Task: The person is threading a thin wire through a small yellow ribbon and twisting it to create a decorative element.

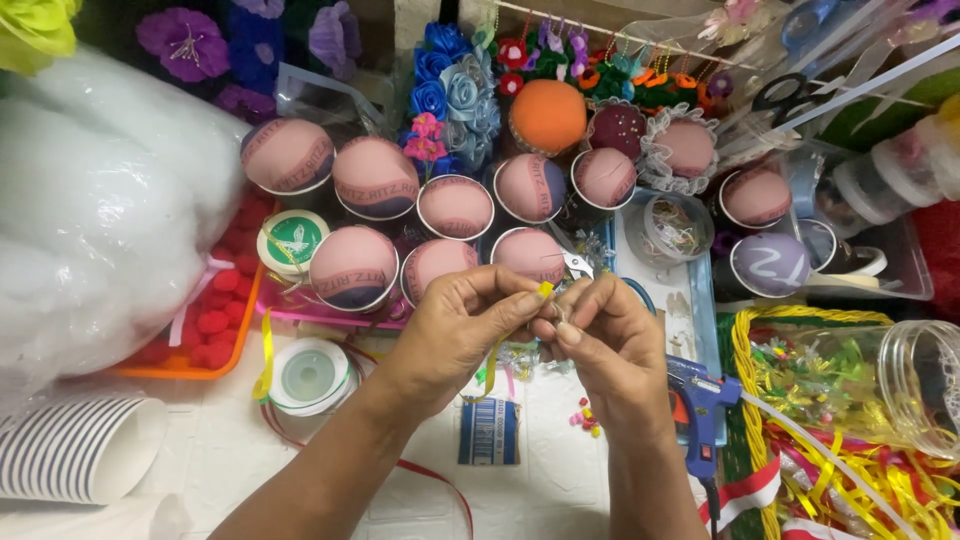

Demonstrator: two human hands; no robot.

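My left hand and my right hand meet at the middle of the view, fingertips pinched together. Between them is a narrow yellow ribbon; its tail hangs down under my left hand towards the table. My right hand's fingers also pinch a tiny piece at the ribbon's end, too small to make out. Just behind the hands stand several pink fabric-topped cups.
A blue glue gun lies right of my right hand. A stack of striped paper cups lies at the lower left, a ribbon spool beside it. White stuffing fills the left. A clear jar of yellow ribbon lies right.
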